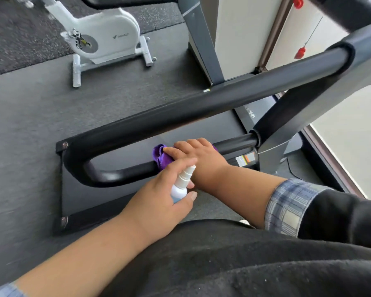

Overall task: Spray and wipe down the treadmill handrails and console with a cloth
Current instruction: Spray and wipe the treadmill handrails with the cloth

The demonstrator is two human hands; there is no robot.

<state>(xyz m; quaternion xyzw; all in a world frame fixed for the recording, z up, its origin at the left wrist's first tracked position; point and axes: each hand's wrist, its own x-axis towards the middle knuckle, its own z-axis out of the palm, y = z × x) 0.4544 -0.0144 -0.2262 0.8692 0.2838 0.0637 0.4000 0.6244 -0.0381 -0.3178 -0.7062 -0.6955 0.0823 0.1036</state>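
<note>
The scene holds one purple cloth (162, 158), one white spray bottle (181, 185), two hands, one looped black handrail (120, 151), one white exercise bike (103, 37) far left, and two red clips (299, 52) far right.

Both hands (159, 189) (198, 154) curled, forearms crossed.

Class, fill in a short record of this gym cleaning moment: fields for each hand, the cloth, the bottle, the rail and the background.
left hand: holds the spray bottle, nozzle towards the cloth
right hand: presses the purple cloth onto the rail
handrail: black, curved, lower bar of the treadmill
sleeve: plaid, on the right arm
background: white exercise bike on grey floor
</note>
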